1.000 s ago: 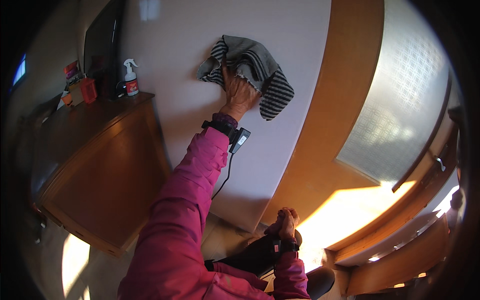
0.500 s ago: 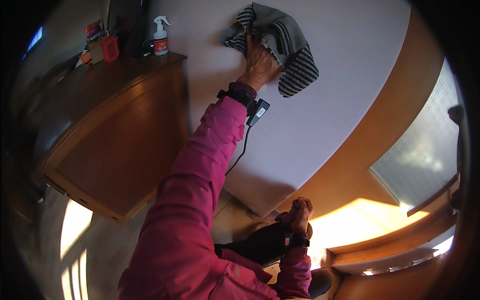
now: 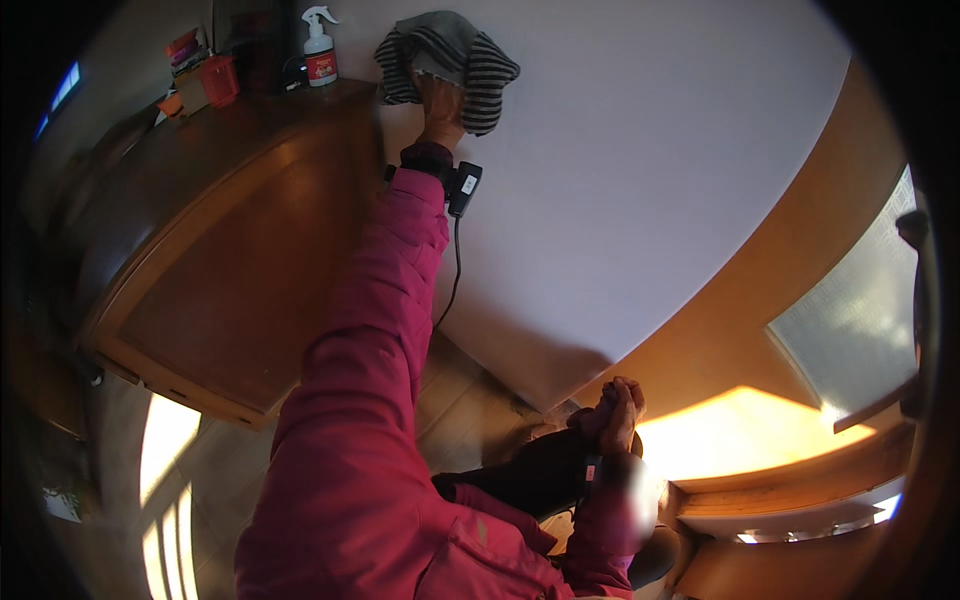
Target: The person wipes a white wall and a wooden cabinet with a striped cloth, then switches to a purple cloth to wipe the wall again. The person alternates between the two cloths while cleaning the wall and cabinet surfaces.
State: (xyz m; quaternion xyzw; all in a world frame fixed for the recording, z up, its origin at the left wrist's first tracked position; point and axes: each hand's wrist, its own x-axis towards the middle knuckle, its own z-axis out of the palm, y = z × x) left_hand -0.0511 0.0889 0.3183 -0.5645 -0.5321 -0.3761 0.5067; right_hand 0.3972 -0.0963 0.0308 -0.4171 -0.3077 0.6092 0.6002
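Observation:
A grey cloth with black-striped parts [image 3: 445,38] is spread against the upper left of a pale, smooth wall-like surface [image 3: 620,180]. My left hand [image 3: 440,108] reaches up to it on an outstretched arm and grips it; the cloth covers its fingers. Low on the right, by my dark-trousered leg, my right hand [image 3: 620,418] is held curled and closed. Whether anything lies inside those fingers is hidden.
A brown wooden cabinet [image 3: 250,270] stands left of my arm. On its top are a white spray bottle with a red label [image 3: 320,55] and a red plastic container [image 3: 218,80]. An orange-brown wooden border [image 3: 700,310] and a frosted pane [image 3: 860,310] lie to the right.
My left hand has moved left and slightly up with the cloth, toward the spray bottle. The cloth now bunches more closely around the hand. My right hand stays low and closed.

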